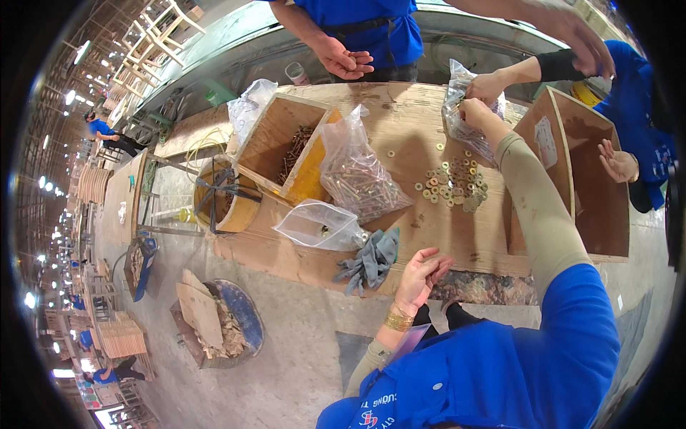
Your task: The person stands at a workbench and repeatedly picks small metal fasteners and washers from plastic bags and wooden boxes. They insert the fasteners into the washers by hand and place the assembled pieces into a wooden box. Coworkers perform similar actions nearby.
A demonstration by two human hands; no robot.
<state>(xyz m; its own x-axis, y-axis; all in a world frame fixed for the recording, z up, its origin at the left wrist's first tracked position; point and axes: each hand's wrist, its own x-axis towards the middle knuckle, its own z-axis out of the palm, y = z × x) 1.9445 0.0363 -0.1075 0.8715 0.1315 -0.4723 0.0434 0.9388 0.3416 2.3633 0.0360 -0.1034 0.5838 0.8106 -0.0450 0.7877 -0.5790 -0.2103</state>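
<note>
My left hand (423, 275) is held palm up at the near edge of the plywood table (429, 264), fingers loosely bent and apart, nothing visible in it. My right arm stretches across the table. Its hand (477, 114) is closed at the upper part of a clear plastic bag (480, 136) of small hardware; the fingertips are partly hidden. A co-worker's hand (487, 87) is at the same bag. Between my hands lies a spread of yellowish metal washers (454, 182). Grey gloves (371, 261) and an open zip bag (318, 225) lie left of my left hand.
A bag of bolts (361, 171) and a wooden box of bolts (246, 154) stand left. A deep wooden box (600, 239) stands right. Two co-workers in blue reach over the far side. A bucket (239, 214) and a scrap bin (246, 314) stand off the table's left end.
</note>
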